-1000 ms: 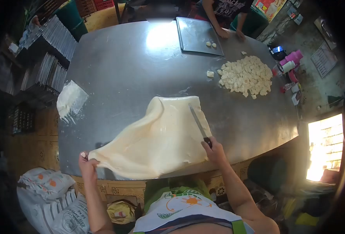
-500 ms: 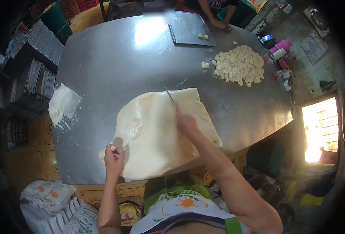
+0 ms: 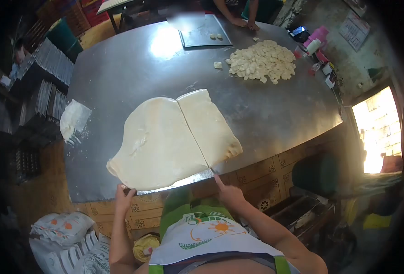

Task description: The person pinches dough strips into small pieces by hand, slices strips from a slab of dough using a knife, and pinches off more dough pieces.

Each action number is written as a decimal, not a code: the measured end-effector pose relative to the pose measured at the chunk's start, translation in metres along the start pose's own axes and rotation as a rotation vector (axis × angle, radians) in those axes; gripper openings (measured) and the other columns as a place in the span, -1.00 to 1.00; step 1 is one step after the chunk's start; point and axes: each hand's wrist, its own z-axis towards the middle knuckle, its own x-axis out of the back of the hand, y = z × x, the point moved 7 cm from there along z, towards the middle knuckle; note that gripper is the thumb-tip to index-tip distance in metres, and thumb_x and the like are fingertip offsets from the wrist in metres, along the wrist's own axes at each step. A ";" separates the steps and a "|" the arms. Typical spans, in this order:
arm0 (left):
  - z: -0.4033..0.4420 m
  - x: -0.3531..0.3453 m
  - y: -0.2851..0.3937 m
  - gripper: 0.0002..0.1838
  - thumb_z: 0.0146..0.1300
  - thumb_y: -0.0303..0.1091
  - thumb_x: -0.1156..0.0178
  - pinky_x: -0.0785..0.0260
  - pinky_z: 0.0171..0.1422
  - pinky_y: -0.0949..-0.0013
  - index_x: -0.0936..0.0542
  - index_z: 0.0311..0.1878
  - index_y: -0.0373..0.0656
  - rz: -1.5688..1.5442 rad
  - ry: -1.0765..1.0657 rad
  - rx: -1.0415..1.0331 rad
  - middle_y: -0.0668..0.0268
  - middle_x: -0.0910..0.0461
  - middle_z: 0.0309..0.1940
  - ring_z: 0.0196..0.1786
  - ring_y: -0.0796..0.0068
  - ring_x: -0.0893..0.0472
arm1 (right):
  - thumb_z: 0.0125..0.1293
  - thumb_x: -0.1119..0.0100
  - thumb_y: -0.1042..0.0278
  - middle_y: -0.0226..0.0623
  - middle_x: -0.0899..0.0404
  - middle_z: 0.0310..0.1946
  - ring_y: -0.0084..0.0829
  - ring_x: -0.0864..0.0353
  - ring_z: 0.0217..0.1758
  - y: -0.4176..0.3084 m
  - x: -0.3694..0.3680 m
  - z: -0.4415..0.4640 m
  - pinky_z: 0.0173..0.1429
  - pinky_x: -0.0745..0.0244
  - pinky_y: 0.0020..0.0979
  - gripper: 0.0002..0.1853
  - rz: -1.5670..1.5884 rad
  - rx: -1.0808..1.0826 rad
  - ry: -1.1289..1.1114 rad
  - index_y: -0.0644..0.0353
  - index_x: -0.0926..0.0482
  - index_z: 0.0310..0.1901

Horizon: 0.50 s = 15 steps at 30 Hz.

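Note:
A large flat sheet of dough (image 3: 158,141) lies on the metal table, with one long cut running through it from the far edge to the near edge. To the right of that cut is a narrower strip of dough (image 3: 206,125). My right hand (image 3: 231,195) grips a knife (image 3: 211,170), forefinger stretched along it, its blade at the near end of the cut. At the table's front edge, just below the sheet's near left corner, my left hand (image 3: 125,195) has its fingers pinched together; what they hold, if anything, is hidden.
Many small dough pieces (image 3: 263,61) are heaped at the back right, near a dark tray (image 3: 205,34) with two pieces on it. White flour (image 3: 74,119) lies at the left. Another person's hands (image 3: 245,23) rest at the far edge. Bottles and a phone line the right side.
My right hand has drawn the knife from the sheet's far edge toward me, leaving a full cut. My left hand has moved off the dough down to the table's front edge.

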 end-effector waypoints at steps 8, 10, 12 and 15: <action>0.017 -0.023 -0.021 -0.60 0.11 -0.41 -0.39 -0.50 -0.07 0.22 -0.41 -0.07 -0.29 -0.076 -0.026 0.031 0.10 -0.63 -0.29 -0.22 0.26 -0.65 | 0.45 0.00 0.21 0.07 -0.65 -0.42 0.07 -0.68 -0.35 0.011 0.032 -0.034 -0.18 -0.54 0.04 -0.26 0.128 -0.031 0.042 -0.10 0.04 0.59; 0.028 -0.017 -0.020 -0.59 0.09 -0.42 -0.39 -0.50 -0.08 0.22 -0.41 -0.06 -0.29 -0.040 -0.023 0.032 0.11 -0.63 -0.30 -0.22 0.25 -0.65 | 0.46 0.02 0.23 0.07 -0.63 -0.45 0.06 -0.66 -0.39 -0.004 0.063 0.035 -0.23 -0.53 0.05 -0.29 0.122 -0.007 0.271 -0.13 0.01 0.58; 0.026 -0.017 -0.013 -0.57 0.07 -0.43 -0.40 -0.50 -0.08 0.21 -0.42 -0.05 -0.29 -0.065 -0.072 0.083 0.10 -0.65 -0.28 -0.22 0.24 -0.66 | 0.46 0.05 0.27 0.06 -0.63 -0.46 0.07 -0.66 -0.41 -0.028 0.093 0.117 -0.26 -0.53 0.08 -0.29 0.030 -0.022 0.291 -0.13 0.03 0.59; 0.027 -0.021 -0.021 -0.56 0.05 -0.43 -0.40 -0.50 -0.07 0.21 -0.42 -0.04 -0.29 -0.100 -0.120 0.161 0.10 -0.66 -0.27 -0.21 0.23 -0.67 | 0.35 0.11 0.50 0.09 -0.66 -0.35 0.03 -0.70 -0.30 -0.066 0.131 0.250 -0.21 -0.56 0.03 -0.24 0.011 0.037 0.365 0.00 0.03 0.58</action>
